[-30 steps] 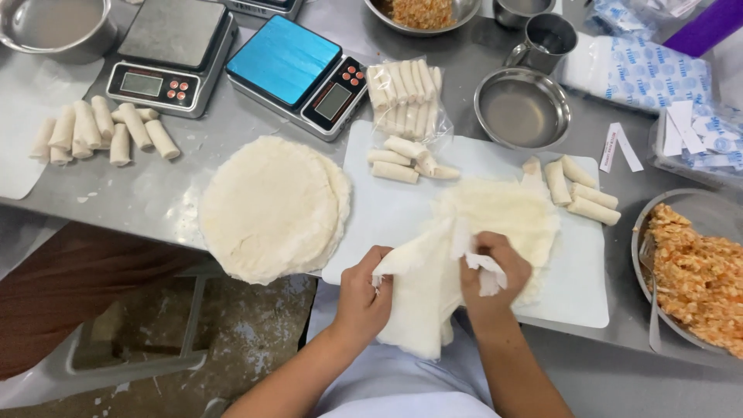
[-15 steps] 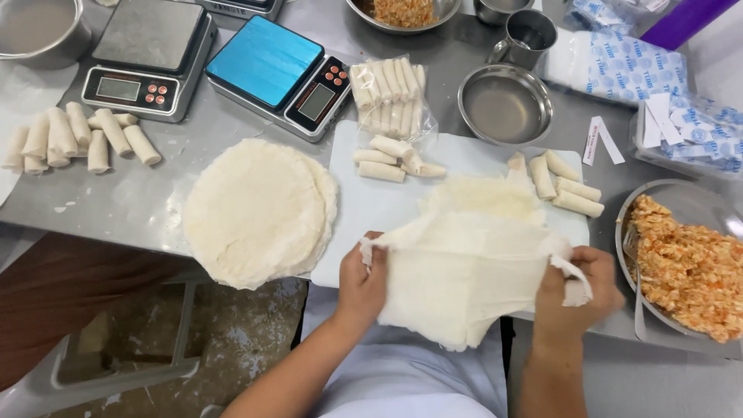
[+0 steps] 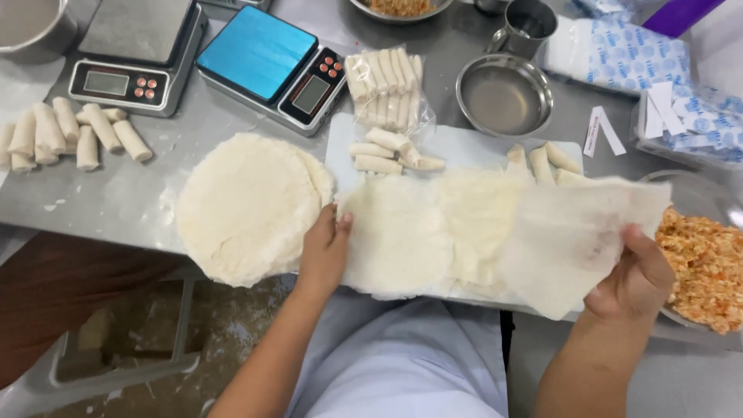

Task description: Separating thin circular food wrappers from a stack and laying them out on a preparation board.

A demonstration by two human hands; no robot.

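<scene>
Two hands work: the right hand (image 3: 635,279) pinches a thin wrapper sheet (image 3: 576,240); the left hand (image 3: 325,251) lies flat, open, on another wrapper (image 3: 398,236).

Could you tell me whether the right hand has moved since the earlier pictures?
Yes. The right hand has swung out rightward from the middle of the cutting board to the bowl of orange filling, carrying a wrapper sheet.

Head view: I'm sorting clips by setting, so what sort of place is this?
Probably a food-prep kitchen making rolls in batches: a steel table bears two digital scales, rows of finished rolls, a wrapper stack and a filling tray.
</scene>
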